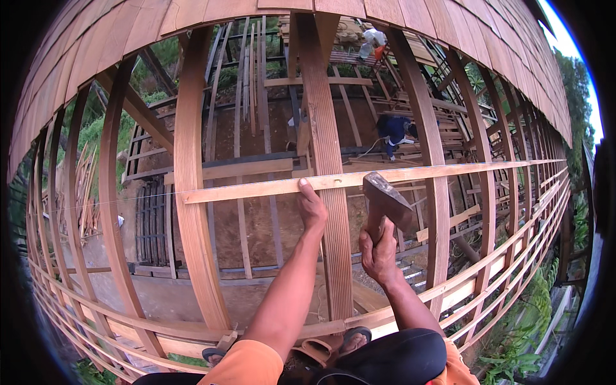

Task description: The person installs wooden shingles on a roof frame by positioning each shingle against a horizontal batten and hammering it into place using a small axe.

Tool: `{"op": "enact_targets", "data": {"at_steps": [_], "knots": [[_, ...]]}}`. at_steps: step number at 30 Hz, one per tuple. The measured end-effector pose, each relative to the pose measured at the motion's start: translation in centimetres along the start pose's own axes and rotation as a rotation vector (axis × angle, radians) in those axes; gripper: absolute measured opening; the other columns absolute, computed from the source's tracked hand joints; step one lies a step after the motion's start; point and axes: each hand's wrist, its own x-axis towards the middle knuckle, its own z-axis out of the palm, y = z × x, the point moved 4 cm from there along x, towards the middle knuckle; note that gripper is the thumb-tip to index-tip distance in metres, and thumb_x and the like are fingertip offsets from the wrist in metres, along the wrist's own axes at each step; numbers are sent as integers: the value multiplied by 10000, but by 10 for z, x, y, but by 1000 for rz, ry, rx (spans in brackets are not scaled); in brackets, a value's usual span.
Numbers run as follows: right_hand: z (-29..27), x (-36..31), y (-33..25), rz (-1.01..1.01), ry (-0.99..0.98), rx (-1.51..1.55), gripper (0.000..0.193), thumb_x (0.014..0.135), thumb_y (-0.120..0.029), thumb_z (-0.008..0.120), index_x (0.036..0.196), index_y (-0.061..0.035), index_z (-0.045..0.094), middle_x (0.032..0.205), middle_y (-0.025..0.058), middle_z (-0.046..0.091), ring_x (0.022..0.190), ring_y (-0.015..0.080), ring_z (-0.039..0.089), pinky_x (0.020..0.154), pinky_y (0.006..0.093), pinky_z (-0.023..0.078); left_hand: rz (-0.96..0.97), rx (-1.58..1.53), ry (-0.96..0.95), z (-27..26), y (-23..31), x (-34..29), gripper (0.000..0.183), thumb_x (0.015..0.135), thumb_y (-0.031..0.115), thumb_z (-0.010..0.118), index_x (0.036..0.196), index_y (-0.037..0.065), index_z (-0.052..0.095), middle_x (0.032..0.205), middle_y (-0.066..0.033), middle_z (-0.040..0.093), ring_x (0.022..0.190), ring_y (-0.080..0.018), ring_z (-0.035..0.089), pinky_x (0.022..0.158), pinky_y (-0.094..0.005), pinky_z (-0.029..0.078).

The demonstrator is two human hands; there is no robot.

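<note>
A long pale wooden batten (pixel 263 188) lies across the brown rafters, its left end on the rafter (pixel 192 141) left of my arms. My left hand (pixel 312 206) is closed on the batten's lower edge, thumb uppermost, just left of the middle rafter (pixel 328 141). Over that rafter, a small bent piece, perhaps a nail, shows on the batten. My right hand (pixel 380 253) grips a hammer (pixel 389 200) by its handle. The hammer's heavy metal head is raised near the batten, right of the middle rafter. A thin string (pixel 144 196) runs leftward from the batten.
Wooden shingles (pixel 224 8) cover the roof above. Several battens (pixel 494 266) cross the rafters lower down, by my sandalled feet (pixel 355 340). Between the rafters are open gaps to the ground far below, where a person in dark blue (pixel 394 131) bends among stacked timber (pixel 443 144).
</note>
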Motion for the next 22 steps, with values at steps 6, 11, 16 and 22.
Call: {"op": "enact_targets", "data": {"at_steps": [6,11,16,22], "knots": [[-21,22,-22,-128,-47,-242,393,987,-114,568,1325,2,405,827,251,612,665,397,625,618,446,485,50,-66,19,2,5,-1,692,1075,487,290,1107,-131,599,1009,-347,649,1023,-510,608,852,-522,450],[-66,23,-100,-629,408,494,609,1000,-439,586,1389,-100,262,873,53,497,599,121,480,497,282,450,-1,-8,1,-8,0,2,692,1073,495,293,1033,-116,617,954,-327,658,969,-504,615,833,-520,448],[-12,9,5,-115,177,-107,280,994,-152,572,1203,7,475,781,221,633,734,352,657,668,445,513,75,-47,60,5,6,-7,663,1077,473,298,1030,-110,610,959,-331,653,976,-505,611,827,-519,445],[-7,28,-5,3,73,65,234,1030,-240,561,1130,-65,443,713,71,582,576,173,552,543,339,457,21,2,36,-2,-8,4,726,1054,544,307,1198,-104,599,1151,-362,630,1142,-504,580,947,-510,439]]}}
